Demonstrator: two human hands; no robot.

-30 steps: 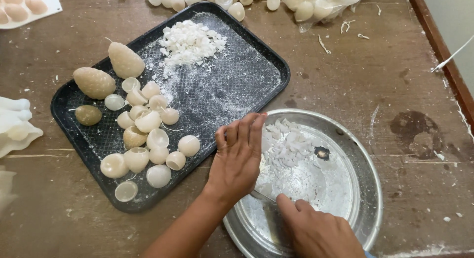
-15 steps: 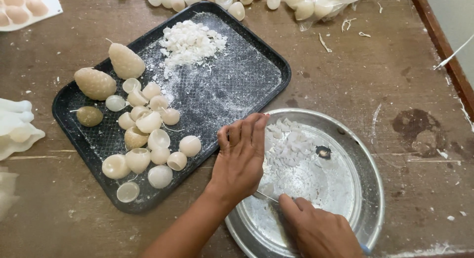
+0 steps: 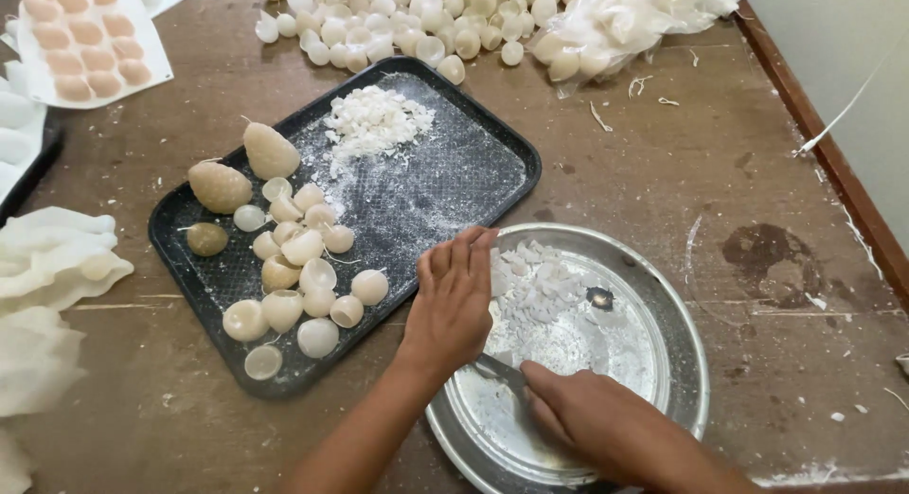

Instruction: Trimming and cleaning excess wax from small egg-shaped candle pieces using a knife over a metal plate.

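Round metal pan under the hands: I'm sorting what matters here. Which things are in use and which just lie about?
In use: left hand, right hand, metal tool, white flakes, round metal pan.
Lying about: black tray, wax shells, loose shell heap, mould sheet.

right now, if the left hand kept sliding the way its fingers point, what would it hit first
The left hand points up and slightly right, so it would probably meet the round metal pan's rim first, then the black tray's corner; depth is unclear.
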